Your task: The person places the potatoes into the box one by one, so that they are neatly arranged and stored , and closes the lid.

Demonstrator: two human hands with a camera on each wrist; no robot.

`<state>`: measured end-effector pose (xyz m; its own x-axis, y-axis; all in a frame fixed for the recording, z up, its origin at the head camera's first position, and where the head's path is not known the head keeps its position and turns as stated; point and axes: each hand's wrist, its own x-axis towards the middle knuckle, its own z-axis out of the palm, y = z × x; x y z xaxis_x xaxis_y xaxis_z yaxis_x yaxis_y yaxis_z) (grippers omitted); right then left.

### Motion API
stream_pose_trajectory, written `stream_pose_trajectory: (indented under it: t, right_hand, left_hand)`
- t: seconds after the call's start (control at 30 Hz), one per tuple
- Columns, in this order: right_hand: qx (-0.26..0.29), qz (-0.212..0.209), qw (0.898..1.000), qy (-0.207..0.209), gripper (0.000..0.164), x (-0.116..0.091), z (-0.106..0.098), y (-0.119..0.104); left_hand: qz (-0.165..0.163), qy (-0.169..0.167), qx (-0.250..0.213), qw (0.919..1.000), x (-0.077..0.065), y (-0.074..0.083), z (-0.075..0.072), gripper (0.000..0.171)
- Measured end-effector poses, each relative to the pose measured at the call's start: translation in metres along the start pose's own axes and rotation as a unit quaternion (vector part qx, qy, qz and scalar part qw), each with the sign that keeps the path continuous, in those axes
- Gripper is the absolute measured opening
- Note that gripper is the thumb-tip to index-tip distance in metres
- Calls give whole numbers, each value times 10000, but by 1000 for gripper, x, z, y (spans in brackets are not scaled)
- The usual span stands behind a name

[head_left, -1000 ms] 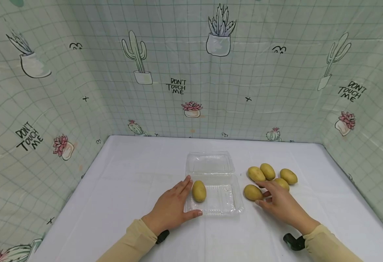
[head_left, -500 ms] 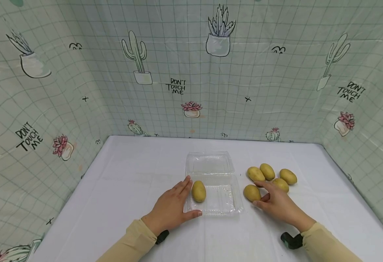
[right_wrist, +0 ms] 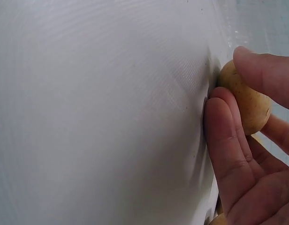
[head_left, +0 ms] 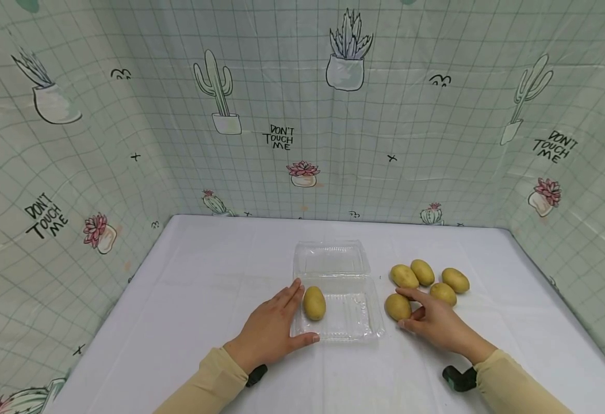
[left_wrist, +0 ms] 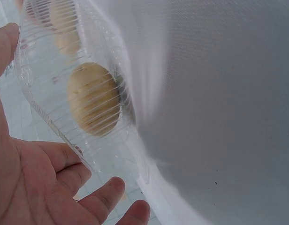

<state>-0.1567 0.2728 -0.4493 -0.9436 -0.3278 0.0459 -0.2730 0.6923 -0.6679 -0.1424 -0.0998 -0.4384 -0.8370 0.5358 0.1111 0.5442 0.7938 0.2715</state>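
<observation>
A clear plastic clamshell box (head_left: 349,330) lies with its lid folded back in the head view. One yellow potato (head_left: 314,303) sits at the left of its base. My left hand (head_left: 271,330) spreads straight fingers along the box's left side, with the thumb at the front corner; the left wrist view shows the potato (left_wrist: 94,99) through the ridged plastic wall. To the right of the box, my right hand (head_left: 437,322) pinches another potato (head_left: 398,307) between thumb and fingers. In the right wrist view, the thumb lies over this potato (right_wrist: 250,105), with fingertips beside it against the cloth.
Several loose potatoes (head_left: 422,272) lie in a group behind the right hand. The open lid (head_left: 330,259) points toward the back of the table. White cloth (head_left: 219,259) covers the table, and a patterned curtain (head_left: 261,190) stands around its back and sides.
My right hand has moved slightly left and its thumb and fingers have drawn in on the potato, which has turned a little. The left hand and box stay in place.
</observation>
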Motion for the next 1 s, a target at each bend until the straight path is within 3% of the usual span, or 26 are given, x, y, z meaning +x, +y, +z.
stream_pose_trajectory:
  t: [0.33,1.0]
  right_hand:
    - [319,152,9994,10,66,-2,2,5]
    - [347,91,9993,82,64,-2,3,6]
  left_hand:
    - [37,22,4,10000,-1,-1,1,96]
    - [39,37,63,10000,0,-1,1,97]
